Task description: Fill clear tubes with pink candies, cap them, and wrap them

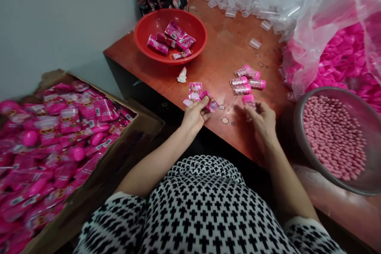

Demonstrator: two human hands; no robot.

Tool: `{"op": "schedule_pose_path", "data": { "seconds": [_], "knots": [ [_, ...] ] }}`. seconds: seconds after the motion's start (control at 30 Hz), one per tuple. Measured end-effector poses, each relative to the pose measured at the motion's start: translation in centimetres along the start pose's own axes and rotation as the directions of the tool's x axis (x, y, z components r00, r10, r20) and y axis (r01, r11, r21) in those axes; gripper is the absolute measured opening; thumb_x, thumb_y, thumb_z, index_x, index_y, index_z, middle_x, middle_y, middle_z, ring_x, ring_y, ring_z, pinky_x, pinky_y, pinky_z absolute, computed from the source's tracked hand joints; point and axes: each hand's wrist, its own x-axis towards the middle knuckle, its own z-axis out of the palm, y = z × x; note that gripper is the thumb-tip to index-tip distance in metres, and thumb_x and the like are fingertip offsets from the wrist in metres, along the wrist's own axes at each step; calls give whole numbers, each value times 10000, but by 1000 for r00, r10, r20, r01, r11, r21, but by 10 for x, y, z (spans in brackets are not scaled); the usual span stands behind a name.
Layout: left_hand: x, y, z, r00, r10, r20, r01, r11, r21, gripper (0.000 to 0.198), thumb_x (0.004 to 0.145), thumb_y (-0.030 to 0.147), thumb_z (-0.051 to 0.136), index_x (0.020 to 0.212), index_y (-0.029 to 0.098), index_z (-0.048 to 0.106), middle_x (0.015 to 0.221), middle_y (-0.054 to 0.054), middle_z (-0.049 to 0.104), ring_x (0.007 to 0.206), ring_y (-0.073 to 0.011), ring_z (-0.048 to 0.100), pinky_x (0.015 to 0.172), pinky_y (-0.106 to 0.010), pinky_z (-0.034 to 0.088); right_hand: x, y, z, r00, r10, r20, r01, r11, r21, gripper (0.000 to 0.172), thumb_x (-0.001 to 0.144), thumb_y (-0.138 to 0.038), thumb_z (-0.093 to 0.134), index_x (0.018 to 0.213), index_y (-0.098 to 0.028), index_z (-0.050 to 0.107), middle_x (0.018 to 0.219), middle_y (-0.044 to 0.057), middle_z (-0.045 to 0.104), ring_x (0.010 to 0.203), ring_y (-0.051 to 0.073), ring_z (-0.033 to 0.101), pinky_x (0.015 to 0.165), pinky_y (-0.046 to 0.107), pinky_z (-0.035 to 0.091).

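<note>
My left hand (pixel 194 117) pinches a pink printed sachet (pixel 210 102) near the table's front edge. Just behind it lie another pink printed sachet (pixel 195 88) and a crumpled white scrap (pixel 182 74). Slightly blurred, my right hand (pixel 262 122) has its fingers closed round the lower end of a small clear candy tube (pixel 249 99) with a pink cap. Several similar capped tubes (pixel 241 89), filled with pink beads of candy, lie on their sides beyond it.
A red bowl (pixel 141 47) holds several pink sachets. On the floor at left stands a carton (pixel 119 135) of pink packets. At right are a grey tub (pixel 300 143) of pink candies and a bag of pink plastic parts (pixel 342 55). Empty clear tubes (pixel 230 13) lie behind.
</note>
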Motion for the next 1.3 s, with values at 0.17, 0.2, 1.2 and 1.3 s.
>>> {"op": "schedule_pose_path", "data": {
  "seconds": [0.17, 0.2, 1.2, 1.3],
  "knots": [
    [2, -8, 3, 999, -5, 36, 8, 997, -71, 220, 675, 235, 807, 764, 128, 636, 711, -24, 678, 632, -129, 657, 625, -254, 568, -59, -27, 29, 962, -13, 271, -134, 847, 515, 371, 756, -467, 680, 955, -194, 527, 635, -42, 625, 442, 113, 583, 405, 231, 504],
    [1, -10, 4, 999, -4, 45, 7, 997, -81, 222, 672, 235, 808, 755, 128, 632, 700, -22, 675, 626, -127, 654, 623, -249, 564, -65, -30, 35, 959, -12, 284, -147, 834, 531, 361, 759, -456, 685, 949, -195, 524, 638, -46, 624, 447, 107, 590, 404, 220, 509],
    [-11, -9, 21, 908, -11, 418, -154, 921, 358, 304, 589, 348, 832, 659, 86, 693, 646, -63, 673, 549, -117, 604, 549, -239, 492, -51, -22, 50, 953, 30, 301, -241, 673, 699, 356, 699, -435, 742, 813, -192, 508, 616, -46, 655, 434, 84, 589, 385, 177, 495],
    [-13, -13, 23, 928, 36, 370, -179, 915, 362, 305, 569, 346, 839, 668, 93, 701, 629, -49, 667, 562, -113, 610, 578, -230, 496, -52, -21, 52, 992, 19, 126, -95, 772, 629, 345, 693, -382, 763, 855, -200, 519, 656, -68, 648, 481, 73, 604, 459, 184, 540]
  ]
}}
